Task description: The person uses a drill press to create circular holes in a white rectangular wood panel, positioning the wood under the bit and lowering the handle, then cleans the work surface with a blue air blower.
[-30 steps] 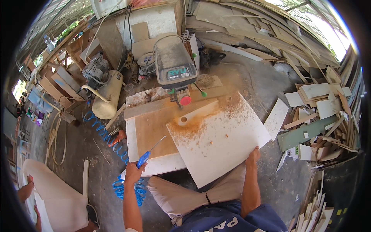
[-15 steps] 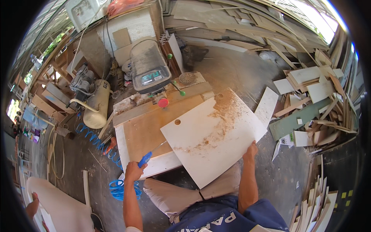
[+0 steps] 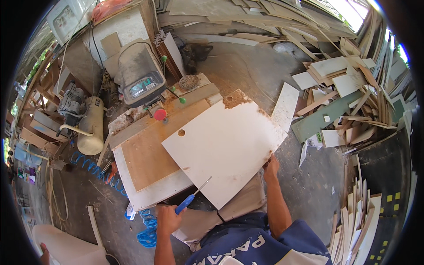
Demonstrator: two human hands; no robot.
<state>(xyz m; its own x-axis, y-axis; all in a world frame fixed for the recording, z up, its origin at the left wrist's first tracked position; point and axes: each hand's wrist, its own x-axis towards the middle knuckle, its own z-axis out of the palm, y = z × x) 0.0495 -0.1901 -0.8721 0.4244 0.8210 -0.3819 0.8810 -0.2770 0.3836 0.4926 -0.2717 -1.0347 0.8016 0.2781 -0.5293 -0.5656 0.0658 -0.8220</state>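
Note:
My left hand (image 3: pixel 168 219) is closed around a blue air blow gun (image 3: pixel 185 203), whose thin metal nozzle points up and right over the near edge of a white panel (image 3: pixel 221 141). My right hand (image 3: pixel 271 168) grips that panel by its right edge. The panel lies slanted over a machine table (image 3: pixel 148 159) with a brown top and white border. A round hole shows near its left corner. Sawdust (image 3: pixel 236 99) clings to its far corner, with small traces along the right edge. Coiled blue hose (image 3: pixel 148 229) hangs beside my left hand.
Behind the table stands a drilling machine (image 3: pixel 141 73) with a lit display, a red knob and green-tipped levers. An air compressor (image 3: pixel 91 128) is at left. Board offcuts (image 3: pixel 340 84) pile up at right. Another person's hand (image 3: pixel 44 252) shows at lower left.
Most of the sawdust has gone from the panel's middle, leaving some at the far corner. My left hand brought the blow gun rightward, nearer the panel's near edge. The view has shifted.

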